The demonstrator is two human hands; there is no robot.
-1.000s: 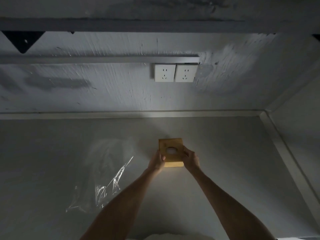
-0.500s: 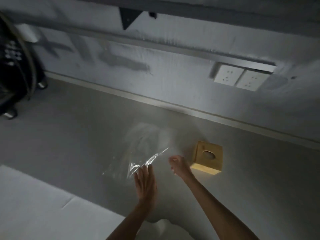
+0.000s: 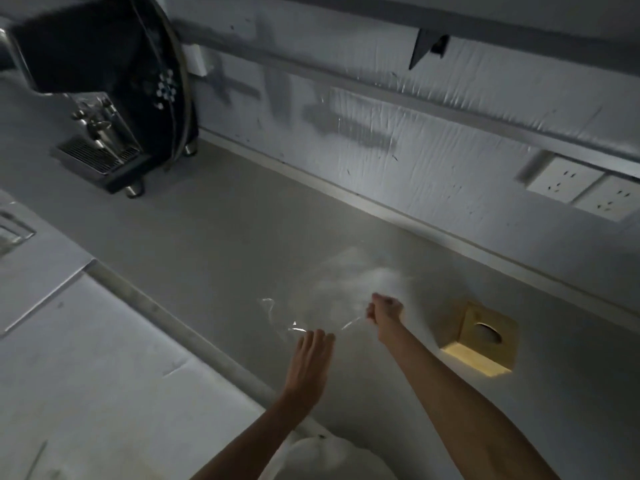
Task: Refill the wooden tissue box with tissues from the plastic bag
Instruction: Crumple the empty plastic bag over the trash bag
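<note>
One view only, from the head, and it is dim: a plain grey countertop [image 3: 214, 237] runs along a pale, streaked wall [image 3: 398, 140], lit in a soft patch near the middle. At the far left stands a black and chrome coffee machine [image 3: 104, 98] on small metal feet; two white wall sockets [image 3: 585, 188] sit side by side at the right, under a long grey rail [image 3: 450, 109]. The small square wooden tissue box [image 3: 479, 336] rests on the counter at the right — upright, its round top opening facing up, one lit side face turned toward the camera; it looks about as wide as deep, so no long axis can be told. Just left of it lies the clear, crinkled plastic bag [image 3: 332, 299], its whitish, blurred contents toward the wall and its glinting edges toward the person. The right hand [image 3: 384, 311] is curled into a loose fist at the bag, apparently pinching the film, though blur hides the grip. The left hand [image 3: 308, 362] hovers flat near the bag's near edge — fingers straight and close together, holding nothing.
</note>
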